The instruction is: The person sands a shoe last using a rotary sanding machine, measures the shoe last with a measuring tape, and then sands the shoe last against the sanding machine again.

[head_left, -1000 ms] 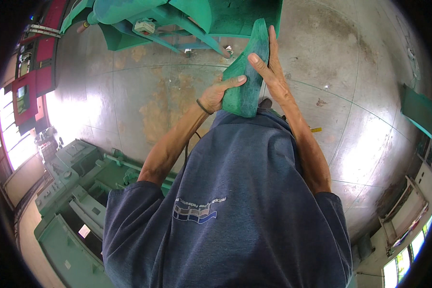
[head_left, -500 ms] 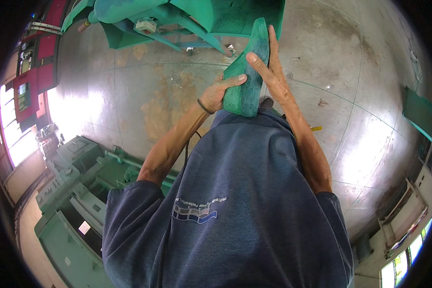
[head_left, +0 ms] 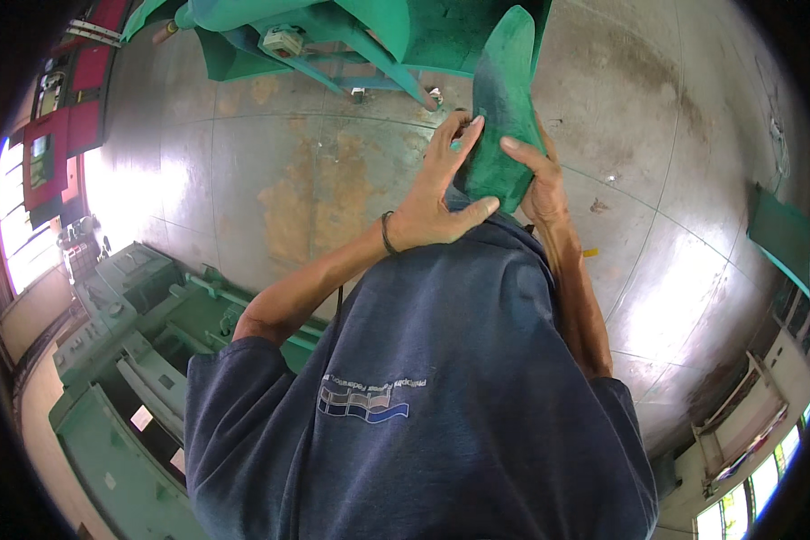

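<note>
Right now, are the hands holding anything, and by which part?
Yes: both hold the flat green tapered piece by its wide lower end. Left hand grips its left edge, right hand its right edge; the narrow tip points away.

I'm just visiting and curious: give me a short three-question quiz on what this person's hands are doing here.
1. True or false: both hands grip the green curved piece.
2. Which hand has a dark band at its wrist? A) left hand B) right hand C) neither
3. What large thing stands beyond the piece, at the top of the view?

Key
1. True: fingers of both hands wrap it.
2. A
3. A green machine on the grey floor.
</note>
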Demonstrator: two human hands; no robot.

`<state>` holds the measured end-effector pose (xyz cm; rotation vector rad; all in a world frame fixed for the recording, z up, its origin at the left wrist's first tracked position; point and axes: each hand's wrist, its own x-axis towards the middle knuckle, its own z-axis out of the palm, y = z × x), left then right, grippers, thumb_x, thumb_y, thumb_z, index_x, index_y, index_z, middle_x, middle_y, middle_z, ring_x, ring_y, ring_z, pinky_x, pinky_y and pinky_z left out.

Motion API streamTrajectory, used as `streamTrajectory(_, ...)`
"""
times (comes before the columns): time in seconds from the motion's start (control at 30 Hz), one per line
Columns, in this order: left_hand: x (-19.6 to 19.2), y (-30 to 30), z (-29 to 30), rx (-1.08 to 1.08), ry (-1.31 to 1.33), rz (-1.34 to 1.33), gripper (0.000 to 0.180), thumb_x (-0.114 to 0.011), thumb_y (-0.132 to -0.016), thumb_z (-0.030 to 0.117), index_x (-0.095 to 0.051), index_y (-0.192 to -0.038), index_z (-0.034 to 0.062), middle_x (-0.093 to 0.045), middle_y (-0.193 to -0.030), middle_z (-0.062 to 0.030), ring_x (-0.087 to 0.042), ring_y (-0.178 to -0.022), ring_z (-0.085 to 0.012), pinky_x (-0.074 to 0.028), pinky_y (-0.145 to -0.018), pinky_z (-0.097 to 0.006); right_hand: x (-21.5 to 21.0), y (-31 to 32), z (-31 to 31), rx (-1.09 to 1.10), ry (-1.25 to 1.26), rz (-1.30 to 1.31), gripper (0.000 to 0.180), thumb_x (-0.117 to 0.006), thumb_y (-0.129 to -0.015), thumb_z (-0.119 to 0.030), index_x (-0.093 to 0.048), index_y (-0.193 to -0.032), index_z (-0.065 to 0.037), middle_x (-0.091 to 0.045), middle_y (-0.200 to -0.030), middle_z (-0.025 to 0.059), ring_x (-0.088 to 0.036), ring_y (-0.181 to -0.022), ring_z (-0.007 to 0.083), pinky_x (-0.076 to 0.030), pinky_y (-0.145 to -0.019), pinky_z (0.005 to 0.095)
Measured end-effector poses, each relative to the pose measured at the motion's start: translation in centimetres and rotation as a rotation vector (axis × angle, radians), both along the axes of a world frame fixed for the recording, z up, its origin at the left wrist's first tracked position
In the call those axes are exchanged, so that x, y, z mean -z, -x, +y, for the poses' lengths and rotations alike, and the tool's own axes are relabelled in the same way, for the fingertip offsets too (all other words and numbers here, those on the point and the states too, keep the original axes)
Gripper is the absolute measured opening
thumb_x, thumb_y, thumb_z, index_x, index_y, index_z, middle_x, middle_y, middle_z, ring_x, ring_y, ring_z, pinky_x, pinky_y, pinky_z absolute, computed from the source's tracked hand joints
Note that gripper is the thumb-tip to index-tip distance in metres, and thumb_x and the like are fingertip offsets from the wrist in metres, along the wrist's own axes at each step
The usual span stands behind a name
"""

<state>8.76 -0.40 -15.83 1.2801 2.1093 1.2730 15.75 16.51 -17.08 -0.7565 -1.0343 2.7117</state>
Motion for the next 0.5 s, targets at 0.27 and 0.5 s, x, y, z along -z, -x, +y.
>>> streamTrajectory(0.27,2.4,-0.1,1.2,-0.113,-0.179,-0.441,0.063,-0.071,-0.088,0.007,-0.045,-0.145,0.0023,-0.044,-0.134,-0.0149,-0.054,-0.115,-0.0226,-0.053,-0.086,-0.03,2.9,-1.7,1.9,-0.09,0.111,0.014,0.061,-0.069,-0.09,-0.031,-0.05,-0.133,0.008,-0.062,-0.12,0.0198,-0.066,-0.103,0.0239,-0.057,-0.088,0.0341)
streamTrajectory(0.5,2.7,-0.5,1.3,-0.115,-0.179,-0.554,0.057,-0.066,-0.092,0.001,-0.045,-0.145,0.0036,-0.044,-0.138,-0.0115,-0.052,-0.117,-0.0181,-0.048,-0.095,-0.03,4.3,-2.5,2.6,-0.078,0.098,-0.015,0.052,-0.068,-0.092,-0.031,-0.055,-0.126,0.006,-0.066,-0.111,0.0175,-0.068,-0.095,0.0227,-0.059,-0.081,0.0333)
